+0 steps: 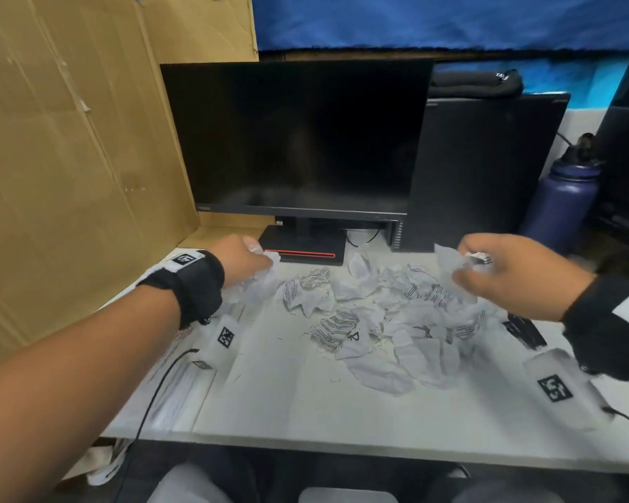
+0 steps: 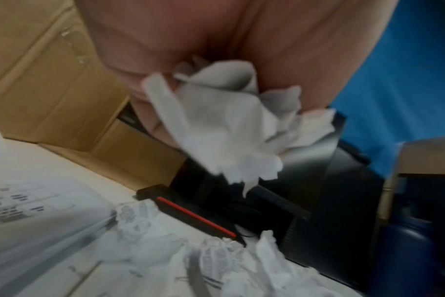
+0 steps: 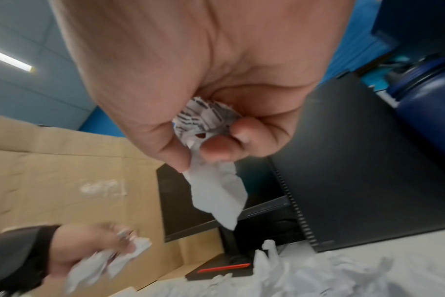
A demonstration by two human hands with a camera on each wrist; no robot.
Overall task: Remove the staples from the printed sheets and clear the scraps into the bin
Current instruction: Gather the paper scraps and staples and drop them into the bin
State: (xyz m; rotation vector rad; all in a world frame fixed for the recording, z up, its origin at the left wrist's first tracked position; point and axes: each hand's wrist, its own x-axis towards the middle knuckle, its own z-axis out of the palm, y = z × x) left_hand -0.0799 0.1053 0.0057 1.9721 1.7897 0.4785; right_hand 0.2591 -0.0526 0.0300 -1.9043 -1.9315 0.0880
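- Scraps (image 1: pixel 378 321) of torn, crumpled printed paper sit in a heap mid-desk (image 1: pixel 287 404), just near of the monitor (image 1: pixel 298 139).
- Left hand (image 1: pixel 244 259) is curled round a crumpled wad (image 2: pixel 224 128); right hand (image 1: pixel 516 274) pinches a printed scrap (image 3: pixel 208 120) between thumb and fingertips.
- Tbh I'd ball both handfuls tight before carrying them, or bits will drop.
- No bin in any view, so can't say where it is.
- Head view shows tiny dark specks near the heap, maybe staples; wrist views are too blurry for that.
- Right wrist view shows the print on the pinched scrap.
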